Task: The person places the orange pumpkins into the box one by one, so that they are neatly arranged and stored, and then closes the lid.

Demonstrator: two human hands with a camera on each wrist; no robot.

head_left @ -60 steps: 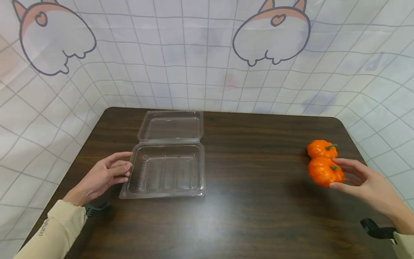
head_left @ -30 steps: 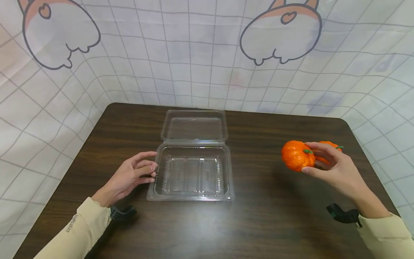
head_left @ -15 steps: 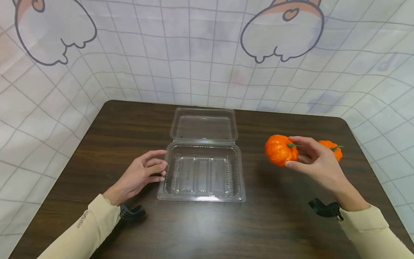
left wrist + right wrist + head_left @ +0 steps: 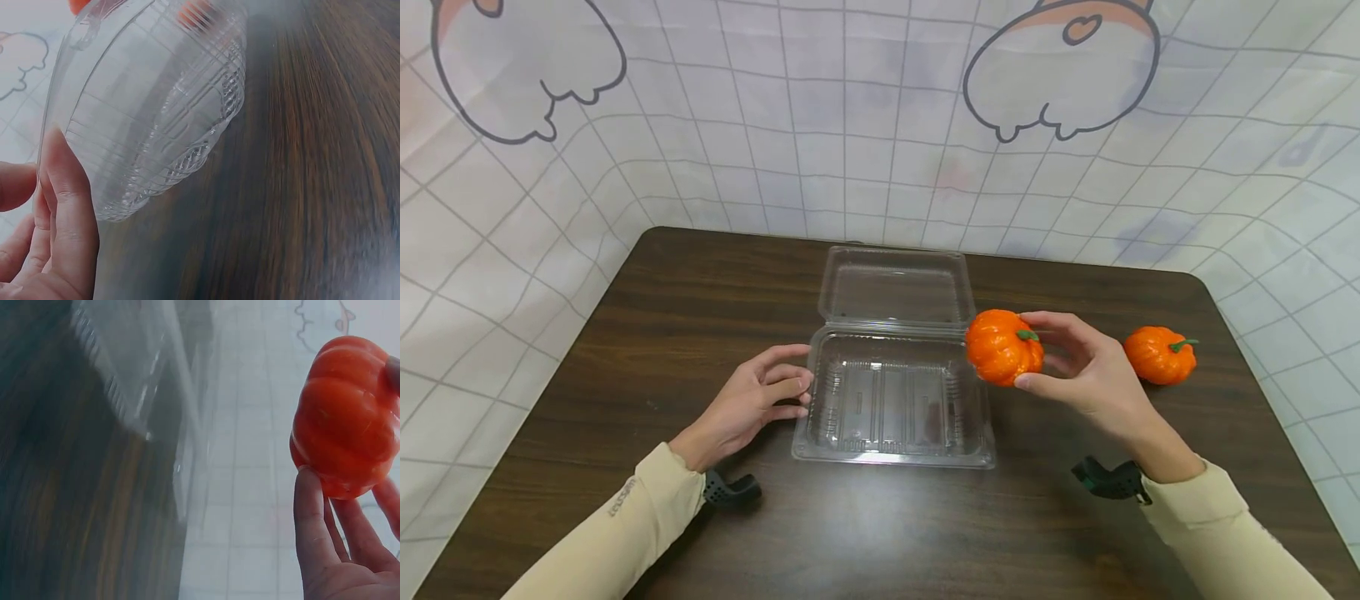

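Observation:
An orange toy pumpkin with a green stem is held up by my right hand, thumb and fingers around its side. It hangs over the right rim of a clear plastic clamshell container, whose lid lies folded back toward the wall. At the container's left rim my left hand pinches the edge between thumb and fingers, as the left wrist view shows. A second orange pumpkin sits on the table to the right, behind the right hand. In the right wrist view the held pumpkin fills the fingers.
The dark wood table has rounded far corners. A white grid-patterned cloth with cartoon drawings hangs behind and along both sides. Each wrist carries a dark strap, one at the left wrist and one at the right.
My right hand has lifted the nearer pumpkin and carried it left, away from the other pumpkin. The container and my left hand have slid right along the table.

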